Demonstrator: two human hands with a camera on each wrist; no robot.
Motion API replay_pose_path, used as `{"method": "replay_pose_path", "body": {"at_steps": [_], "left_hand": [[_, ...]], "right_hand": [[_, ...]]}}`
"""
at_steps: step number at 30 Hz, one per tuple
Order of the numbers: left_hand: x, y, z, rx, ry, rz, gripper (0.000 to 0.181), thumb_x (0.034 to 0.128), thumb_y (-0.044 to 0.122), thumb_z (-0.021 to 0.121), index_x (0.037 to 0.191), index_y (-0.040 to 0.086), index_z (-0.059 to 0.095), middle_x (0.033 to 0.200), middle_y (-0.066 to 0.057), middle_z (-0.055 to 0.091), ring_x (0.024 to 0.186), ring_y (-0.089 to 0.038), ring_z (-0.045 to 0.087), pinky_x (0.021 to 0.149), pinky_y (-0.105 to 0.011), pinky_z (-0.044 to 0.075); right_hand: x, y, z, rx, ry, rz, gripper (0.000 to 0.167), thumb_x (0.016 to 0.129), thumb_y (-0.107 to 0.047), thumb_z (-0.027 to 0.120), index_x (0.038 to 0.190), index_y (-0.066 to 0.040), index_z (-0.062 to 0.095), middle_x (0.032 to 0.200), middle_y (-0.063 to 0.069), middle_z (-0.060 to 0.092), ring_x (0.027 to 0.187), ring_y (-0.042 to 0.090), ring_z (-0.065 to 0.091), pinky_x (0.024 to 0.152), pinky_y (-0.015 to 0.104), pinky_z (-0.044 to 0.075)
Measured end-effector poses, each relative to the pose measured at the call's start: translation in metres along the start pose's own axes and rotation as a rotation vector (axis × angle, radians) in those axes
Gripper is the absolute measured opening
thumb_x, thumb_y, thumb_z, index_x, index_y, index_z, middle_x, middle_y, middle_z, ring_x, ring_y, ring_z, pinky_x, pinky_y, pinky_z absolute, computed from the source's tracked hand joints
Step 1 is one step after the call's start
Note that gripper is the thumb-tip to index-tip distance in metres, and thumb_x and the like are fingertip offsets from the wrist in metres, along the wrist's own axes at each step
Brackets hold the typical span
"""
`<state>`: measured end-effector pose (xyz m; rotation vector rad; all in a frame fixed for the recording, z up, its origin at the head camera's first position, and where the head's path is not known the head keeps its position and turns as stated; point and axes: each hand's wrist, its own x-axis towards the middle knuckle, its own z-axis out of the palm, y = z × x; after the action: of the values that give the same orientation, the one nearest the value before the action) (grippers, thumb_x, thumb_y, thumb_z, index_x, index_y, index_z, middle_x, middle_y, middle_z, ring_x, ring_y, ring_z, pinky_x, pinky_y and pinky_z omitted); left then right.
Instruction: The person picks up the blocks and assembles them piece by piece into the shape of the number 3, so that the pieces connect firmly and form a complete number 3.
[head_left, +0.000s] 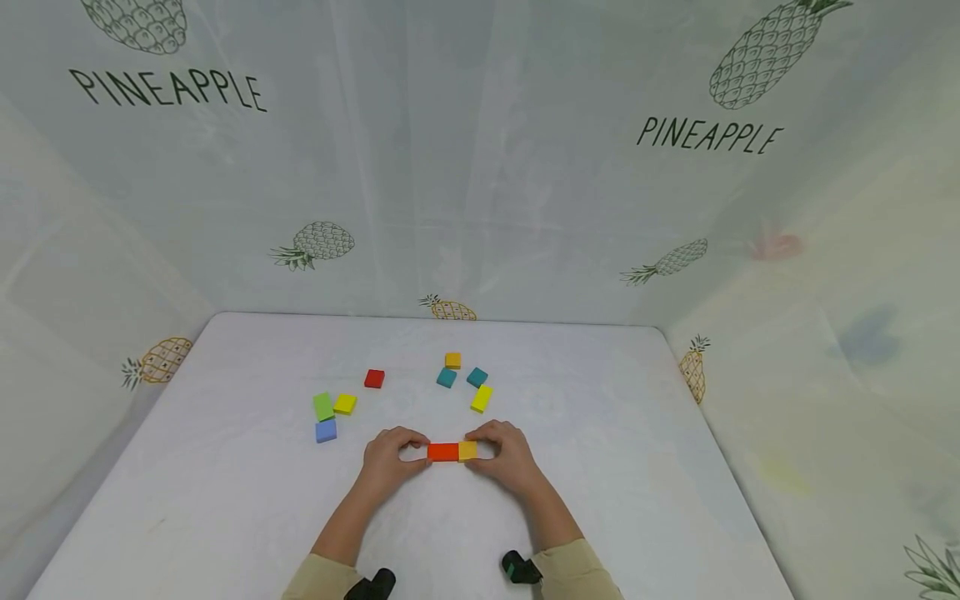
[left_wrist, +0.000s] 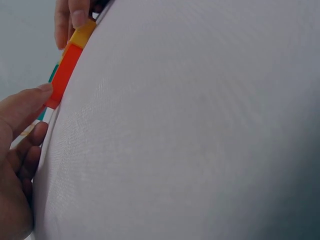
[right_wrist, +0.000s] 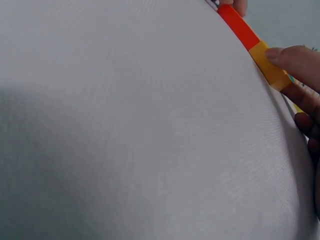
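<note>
An orange-red rectangular block [head_left: 442, 452] and a golden-yellow block [head_left: 467, 451] lie end to end on the white table, touching, near the front middle. My left hand [head_left: 393, 458] pinches the red block's left end between thumb and fingers. At the other end, my right hand [head_left: 512, 458] holds the golden-yellow block the same way. In the left wrist view my left thumb presses the near side of the red block [left_wrist: 66, 75]. The right wrist view has the right thumb on the golden-yellow block [right_wrist: 267, 62]; the fingers behind it are partly hidden.
Behind the hands lie a red block [head_left: 374, 378], an orange-yellow block [head_left: 453, 360], teal blocks [head_left: 446, 377] and a yellow block [head_left: 482, 398]. To the left sit green [head_left: 323, 406], yellow [head_left: 345, 404] and blue [head_left: 326, 431] blocks. A pineapple-print curtain [head_left: 465, 167] borders the table.
</note>
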<state>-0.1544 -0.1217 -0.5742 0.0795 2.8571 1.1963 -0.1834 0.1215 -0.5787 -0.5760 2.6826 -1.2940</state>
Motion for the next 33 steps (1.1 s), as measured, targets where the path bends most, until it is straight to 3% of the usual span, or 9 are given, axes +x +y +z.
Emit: {"method": "replay_pose_path", "body": {"at_steps": [4,8,14,25,33], "left_hand": [[0.000,-0.001,-0.002,-0.036,-0.013,-0.022,0.028,0.0794,0.025,0.082,0.105,0.023,0.071,0.093,0.011,0.060,0.097,-0.017,0.052,0.091,-0.045,0.040],[0.002,0.000,-0.007,-0.091,-0.013,-0.045,0.028,0.0817,0.021,0.080,0.108,0.022,0.069,0.091,0.011,0.060,0.092,-0.015,0.053,0.086,-0.038,0.046],[0.011,0.009,-0.016,-0.128,-0.033,-0.030,0.029,0.0836,0.020,0.079,0.110,0.021,0.068,0.092,0.009,0.060,0.088,-0.014,0.054,0.078,-0.030,0.051],[0.031,0.019,-0.024,-0.107,-0.063,0.020,0.030,0.0842,0.021,0.078,0.112,0.021,0.068,0.095,0.009,0.061,0.090,-0.015,0.055,0.078,-0.030,0.050],[0.043,0.017,-0.026,-0.105,-0.079,0.036,0.028,0.0848,0.021,0.078,0.111,0.020,0.068,0.094,0.008,0.061,0.089,-0.016,0.055,0.079,-0.031,0.050]], "right_hand": [[0.002,-0.002,-0.004,0.106,-0.010,0.067,0.031,0.082,-0.029,0.078,0.112,-0.027,0.072,0.110,-0.015,0.062,0.103,0.014,0.051,0.091,0.039,0.044],[0.007,-0.005,-0.012,0.176,-0.004,0.123,0.028,0.084,-0.026,0.077,0.112,-0.024,0.070,0.107,-0.009,0.060,0.099,0.018,0.050,0.086,0.036,0.045],[0.024,-0.005,-0.023,0.133,0.040,0.129,0.030,0.083,-0.022,0.079,0.111,-0.017,0.070,0.103,-0.004,0.060,0.094,0.020,0.049,0.079,0.033,0.044],[0.061,0.000,-0.035,0.077,0.122,0.214,0.031,0.081,-0.020,0.081,0.111,-0.017,0.071,0.111,-0.002,0.060,0.098,0.022,0.050,0.083,0.036,0.046],[0.084,0.004,-0.037,0.046,0.139,0.229,0.030,0.081,-0.019,0.081,0.110,-0.015,0.072,0.116,0.001,0.059,0.101,0.023,0.051,0.087,0.038,0.046]]}}
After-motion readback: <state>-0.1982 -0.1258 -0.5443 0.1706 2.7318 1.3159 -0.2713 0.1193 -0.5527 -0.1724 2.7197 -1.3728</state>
